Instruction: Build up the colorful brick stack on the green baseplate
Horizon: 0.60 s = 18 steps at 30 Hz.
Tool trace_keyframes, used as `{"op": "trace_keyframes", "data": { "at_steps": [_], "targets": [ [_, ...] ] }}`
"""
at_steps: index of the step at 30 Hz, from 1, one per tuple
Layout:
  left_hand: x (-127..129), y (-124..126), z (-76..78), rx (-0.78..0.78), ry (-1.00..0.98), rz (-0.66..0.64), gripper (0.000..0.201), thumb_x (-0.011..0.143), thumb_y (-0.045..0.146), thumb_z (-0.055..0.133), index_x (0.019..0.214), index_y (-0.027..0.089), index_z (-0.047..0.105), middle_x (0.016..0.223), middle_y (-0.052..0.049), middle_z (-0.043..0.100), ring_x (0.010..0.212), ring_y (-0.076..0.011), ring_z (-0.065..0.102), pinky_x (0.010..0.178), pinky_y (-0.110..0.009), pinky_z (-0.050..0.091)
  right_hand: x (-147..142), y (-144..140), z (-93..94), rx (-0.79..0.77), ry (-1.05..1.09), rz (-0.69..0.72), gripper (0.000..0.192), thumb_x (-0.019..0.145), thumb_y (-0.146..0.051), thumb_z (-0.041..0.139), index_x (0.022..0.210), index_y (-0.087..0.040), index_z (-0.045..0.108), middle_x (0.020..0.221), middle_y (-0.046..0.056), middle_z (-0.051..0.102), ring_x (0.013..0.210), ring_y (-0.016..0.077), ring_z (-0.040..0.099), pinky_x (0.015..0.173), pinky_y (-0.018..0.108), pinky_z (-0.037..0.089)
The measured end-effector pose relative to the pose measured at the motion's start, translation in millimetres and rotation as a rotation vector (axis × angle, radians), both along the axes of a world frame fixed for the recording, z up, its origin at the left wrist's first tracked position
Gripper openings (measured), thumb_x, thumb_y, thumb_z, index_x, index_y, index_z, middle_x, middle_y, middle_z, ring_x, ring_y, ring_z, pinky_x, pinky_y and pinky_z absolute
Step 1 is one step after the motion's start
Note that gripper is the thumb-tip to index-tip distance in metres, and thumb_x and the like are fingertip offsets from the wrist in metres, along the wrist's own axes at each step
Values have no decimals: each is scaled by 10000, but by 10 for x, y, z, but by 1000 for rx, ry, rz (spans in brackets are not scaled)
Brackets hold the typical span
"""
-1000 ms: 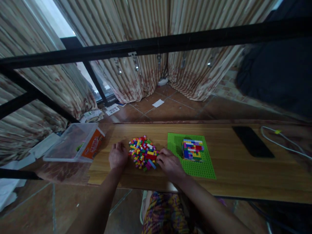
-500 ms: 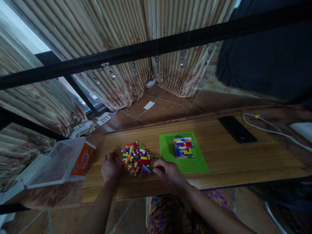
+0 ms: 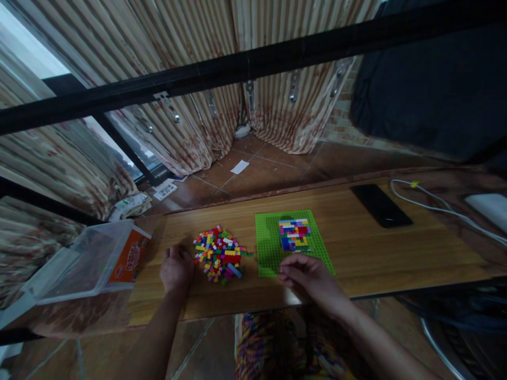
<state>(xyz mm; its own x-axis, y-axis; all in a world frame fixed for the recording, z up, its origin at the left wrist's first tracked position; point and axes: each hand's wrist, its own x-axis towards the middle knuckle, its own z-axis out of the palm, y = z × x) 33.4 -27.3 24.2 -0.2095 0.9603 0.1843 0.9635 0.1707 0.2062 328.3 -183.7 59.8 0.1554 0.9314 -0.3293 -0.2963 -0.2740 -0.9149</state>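
A heap of small, many-coloured toy bricks (image 3: pixel 219 253) lies on the wooden tabletop. Just left of it rests my left hand (image 3: pixel 177 268), fingers curled in; whatever they hold, if anything, is hidden. To the right of the heap lies a green studded baseplate (image 3: pixel 267 245). On it stands a block built of coloured bricks (image 3: pixel 293 235), with blue, red, yellow and white pieces showing. Over the baseplate's front edge is my right hand (image 3: pixel 307 274), thumb and fingers pinched together. Anything between those fingertips is too small to make out.
A black phone (image 3: pixel 381 206) and a white cable (image 3: pixel 435 199) lie on the right. At the left end stands a clear plastic box (image 3: pixel 87 264) with an orange label. A black rail (image 3: pixel 253 63) runs across beyond the table, before striped curtains (image 3: pixel 190 31).
My right hand has moved right, from the edge of the brick heap to the front of the baseplate, still pinched. My left hand stays beside the heap. The view has shifted slightly.
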Motion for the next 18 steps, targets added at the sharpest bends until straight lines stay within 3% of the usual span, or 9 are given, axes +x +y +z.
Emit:
{"op": "trace_keyframes", "data": {
  "at_steps": [4,9,13,18],
  "targets": [
    [-3,-1,-8,8,-3,-2,245,890,251,430,1023,201,629,1054,-99,624,840,-211,608,641,-295,414,247,50,1,76,-150,-103,300,694,-459,752,793,-191,662,691,12,683,624,144,643,581,263,519],
    [-25,13,-46,17,7,-9,251,894,258,424,1027,204,630,1061,-99,627,849,-214,608,632,-293,408,504,182,-15,195,-539,-166,273,813,-439,633,963,-216,686,945,57,720,820,211,697,727,353,562],
    [-43,24,-74,7,25,-4,264,899,271,420,1046,198,626,1059,-106,626,843,-219,610,619,-294,400,572,312,34,317,-930,-135,204,862,-369,568,901,-243,724,988,41,727,917,216,679,857,369,517],
    [-56,27,-101,20,26,-19,259,901,264,420,1044,197,625,1047,-109,621,854,-218,611,631,-294,410,546,495,-61,409,-1061,-106,181,844,-331,568,809,-272,736,887,23,737,878,219,651,825,376,503]
  ]
}}
